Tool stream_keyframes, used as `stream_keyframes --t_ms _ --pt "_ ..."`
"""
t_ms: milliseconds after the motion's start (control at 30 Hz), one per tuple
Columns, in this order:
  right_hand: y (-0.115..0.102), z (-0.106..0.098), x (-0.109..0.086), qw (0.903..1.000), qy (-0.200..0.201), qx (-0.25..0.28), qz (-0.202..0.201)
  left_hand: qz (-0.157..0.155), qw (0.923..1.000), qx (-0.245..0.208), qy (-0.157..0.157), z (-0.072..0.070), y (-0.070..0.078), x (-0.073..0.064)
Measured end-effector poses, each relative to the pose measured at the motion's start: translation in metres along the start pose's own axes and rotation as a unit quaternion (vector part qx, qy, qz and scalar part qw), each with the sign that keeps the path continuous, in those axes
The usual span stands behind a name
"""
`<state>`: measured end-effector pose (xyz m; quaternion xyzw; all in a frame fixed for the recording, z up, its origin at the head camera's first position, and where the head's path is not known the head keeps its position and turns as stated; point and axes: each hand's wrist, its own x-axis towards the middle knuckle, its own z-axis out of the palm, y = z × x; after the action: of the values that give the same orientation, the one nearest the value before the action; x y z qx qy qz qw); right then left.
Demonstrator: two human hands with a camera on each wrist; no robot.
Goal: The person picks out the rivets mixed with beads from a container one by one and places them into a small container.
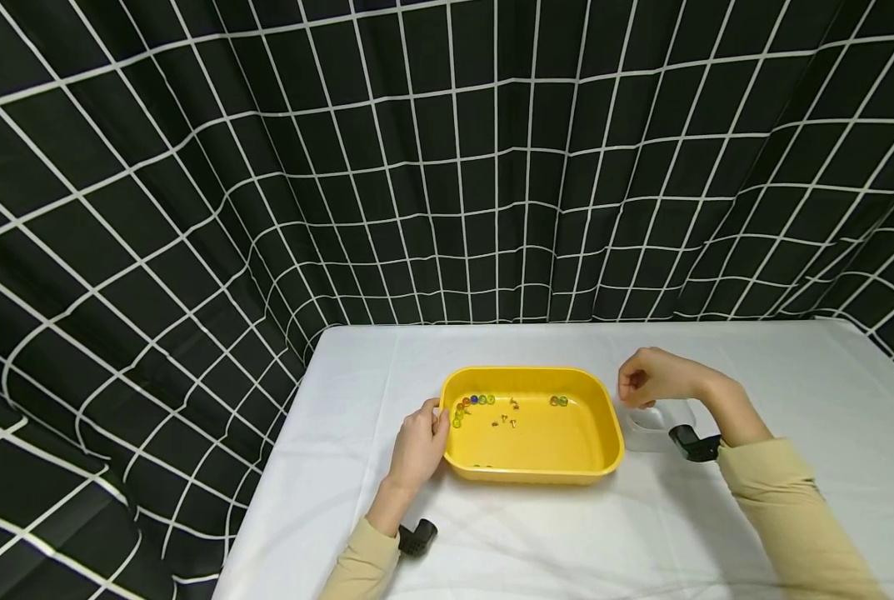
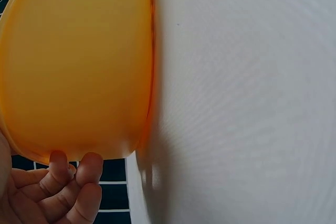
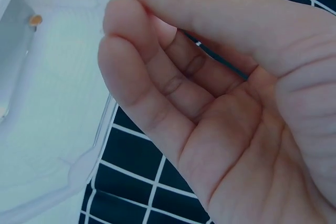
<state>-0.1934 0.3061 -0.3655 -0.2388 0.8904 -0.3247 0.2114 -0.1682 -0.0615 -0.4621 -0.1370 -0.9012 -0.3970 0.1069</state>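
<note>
My left hand [image 1: 419, 442] holds the left end of a yellow plastic tray [image 1: 529, 477], thumb at the rim and fingers against the outer wall. Inside the tray, coloured glass marbles [image 1: 474, 400] line the far left corner, and a pair of marbles [image 1: 559, 401] sits near the back wall. Several small metal screws [image 1: 513, 423] are scattered across its floor. Over a clear plastic container [image 1: 645, 442] is my right hand [image 1: 660, 375], fingers curled and thumb close to the fingertips. Whether it pinches anything is hidden. The right wrist view shows a tiny brass-coloured piece [image 3: 35, 20] within the container.
A white cloth [image 1: 521, 542] covers the table. The container stands just right of the tray. Black curtains [image 1: 491, 167] with a white grid hang behind the table and at both sides. Each wrist wears a small black camera [image 1: 419, 537].
</note>
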Motion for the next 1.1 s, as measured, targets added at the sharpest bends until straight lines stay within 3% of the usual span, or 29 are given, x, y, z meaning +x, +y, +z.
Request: stream_keyframes --t_ms 1100 --pt "0.012 0.000 -0.013 0.9996 0.004 0.009 0.027 0.008 0.9999 0.006 0.000 -0.002 0.001 0.000"
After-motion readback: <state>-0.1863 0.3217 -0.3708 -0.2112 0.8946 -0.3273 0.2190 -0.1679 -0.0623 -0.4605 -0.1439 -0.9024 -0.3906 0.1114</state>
